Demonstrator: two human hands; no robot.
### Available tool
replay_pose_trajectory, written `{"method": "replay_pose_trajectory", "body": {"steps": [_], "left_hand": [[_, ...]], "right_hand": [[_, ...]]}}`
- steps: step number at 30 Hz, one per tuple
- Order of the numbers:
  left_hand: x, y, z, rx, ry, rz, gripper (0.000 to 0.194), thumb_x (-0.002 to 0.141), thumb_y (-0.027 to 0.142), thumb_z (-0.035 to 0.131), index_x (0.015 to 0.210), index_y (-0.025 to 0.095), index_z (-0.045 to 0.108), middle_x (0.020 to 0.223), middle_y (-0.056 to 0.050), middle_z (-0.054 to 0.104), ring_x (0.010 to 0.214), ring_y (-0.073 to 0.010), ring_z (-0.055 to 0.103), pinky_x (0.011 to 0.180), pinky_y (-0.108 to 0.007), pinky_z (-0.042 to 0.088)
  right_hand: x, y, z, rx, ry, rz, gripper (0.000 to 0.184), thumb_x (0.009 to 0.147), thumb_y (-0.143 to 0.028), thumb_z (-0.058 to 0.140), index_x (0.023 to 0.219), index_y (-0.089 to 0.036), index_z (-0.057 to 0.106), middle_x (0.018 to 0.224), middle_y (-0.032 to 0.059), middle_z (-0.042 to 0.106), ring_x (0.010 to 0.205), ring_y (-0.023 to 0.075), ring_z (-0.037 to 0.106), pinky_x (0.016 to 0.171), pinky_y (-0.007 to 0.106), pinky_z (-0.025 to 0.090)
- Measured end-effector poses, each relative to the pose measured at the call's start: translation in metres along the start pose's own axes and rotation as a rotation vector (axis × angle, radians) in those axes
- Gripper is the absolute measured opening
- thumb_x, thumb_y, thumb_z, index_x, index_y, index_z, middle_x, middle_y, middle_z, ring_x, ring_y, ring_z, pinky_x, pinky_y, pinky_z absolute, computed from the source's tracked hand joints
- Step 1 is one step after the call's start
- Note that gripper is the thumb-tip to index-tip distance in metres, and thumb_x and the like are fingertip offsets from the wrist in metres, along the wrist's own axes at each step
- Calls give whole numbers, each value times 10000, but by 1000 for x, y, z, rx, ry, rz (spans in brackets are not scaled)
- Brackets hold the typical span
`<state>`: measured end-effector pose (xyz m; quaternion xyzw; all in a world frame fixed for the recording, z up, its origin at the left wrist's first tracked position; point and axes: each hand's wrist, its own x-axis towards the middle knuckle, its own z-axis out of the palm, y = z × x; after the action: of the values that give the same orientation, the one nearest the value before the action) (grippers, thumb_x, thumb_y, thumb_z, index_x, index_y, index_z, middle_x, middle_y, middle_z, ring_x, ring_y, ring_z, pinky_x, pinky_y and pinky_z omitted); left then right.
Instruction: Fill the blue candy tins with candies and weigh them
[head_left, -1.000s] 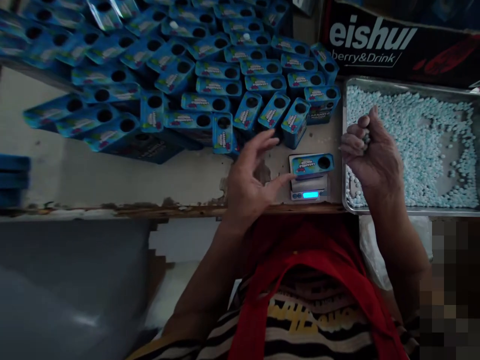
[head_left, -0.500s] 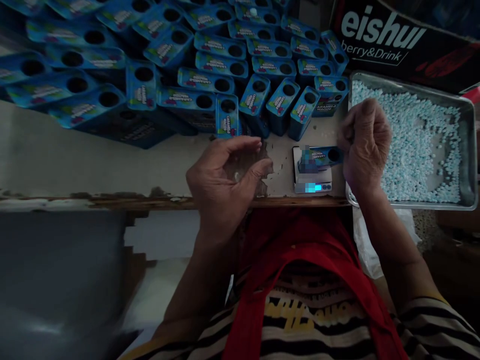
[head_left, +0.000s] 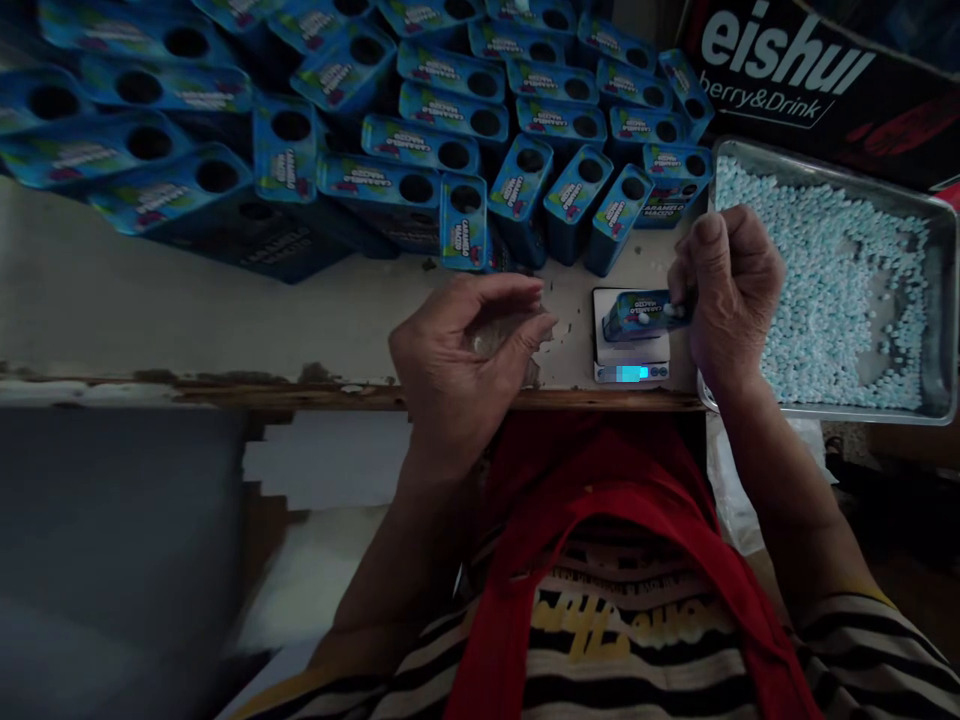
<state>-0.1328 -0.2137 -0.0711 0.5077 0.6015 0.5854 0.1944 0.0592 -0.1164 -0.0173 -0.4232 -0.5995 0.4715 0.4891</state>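
A small blue tin (head_left: pixel 634 318) lies on a digital scale (head_left: pixel 656 350) with a lit display. Above the tin's right end, my right hand (head_left: pixel 735 285) is closed, thumb against bent fingers. Small white candies show at its fingertips and on the tin; how many the hand holds is hidden. To the left of the scale, my left hand (head_left: pixel 457 350) is curved, with thumb and fingers apart. A pale, glossy patch shows inside its curve; I cannot tell whether it is a clear object or the worn tabletop.
Many blue tins (head_left: pixel 574 195) with round dark holes stand along the back of the table (head_left: pixel 187 330). On the right is a metal tray (head_left: pixel 946 300) of pale blue and white candies (head_left: pixel 817 290). A black printed box (head_left: pixel 795 70) stands behind it.
My right hand has lowered its fingertips onto the tin's right end, and white candies now show there. My left hand has shifted slightly right. The view has moved a little.
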Motion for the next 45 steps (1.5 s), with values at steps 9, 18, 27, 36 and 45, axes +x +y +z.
{"method": "replay_pose_trajectory", "body": {"steps": [9, 18, 27, 36, 45], "left_hand": [[1, 9, 20, 79, -103, 66, 186, 967, 297, 889, 1135, 325, 814, 1137, -7, 828, 1098, -241, 799, 987, -423, 665], [24, 11, 55, 156, -201, 123, 91, 983, 366, 883, 959, 290, 840, 965, -8, 750, 984, -230, 725, 959, -417, 609], [36, 8, 82, 183, -288, 460, 35, 1025, 279, 826, 1030, 299, 853, 981, -18, 801, 963, -231, 728, 870, -405, 614], [35, 27, 95, 333, -500, 415, 253, 1105, 168, 617, 1138, 285, 838, 1103, -31, 805, 1104, -232, 773, 1026, -398, 637], [38, 19, 50, 268, -149, 471, 59, 1044, 235, 805, 1059, 287, 830, 999, 16, 830, 950, -173, 779, 879, -342, 634]], "right_hand": [[14, -16, -14, 152, -21, 135, 553, 1075, -797, 518, 790, -332, 615, 804, 34, 465, 796, 269, 536, 815, 404, 548], [14, -15, -35, 162, -13, 140, 539, 1064, -788, 587, 823, -309, 643, 851, 26, 588, 801, 224, 576, 817, 367, 542], [-24, 35, -190, -1270, -230, 49, 715, 932, -689, 839, 1465, -243, 672, 1516, 233, 652, 1370, 478, 608, 1127, 664, 511], [-47, 72, -213, -1473, -456, -47, 673, 1060, -642, 650, 1582, -223, 589, 1638, 306, 542, 1488, 555, 509, 1123, 726, 474], [1, 83, -208, -511, -128, 229, 364, 993, -645, 659, 812, -329, 661, 797, 69, 637, 907, 312, 653, 737, 443, 519]]}}
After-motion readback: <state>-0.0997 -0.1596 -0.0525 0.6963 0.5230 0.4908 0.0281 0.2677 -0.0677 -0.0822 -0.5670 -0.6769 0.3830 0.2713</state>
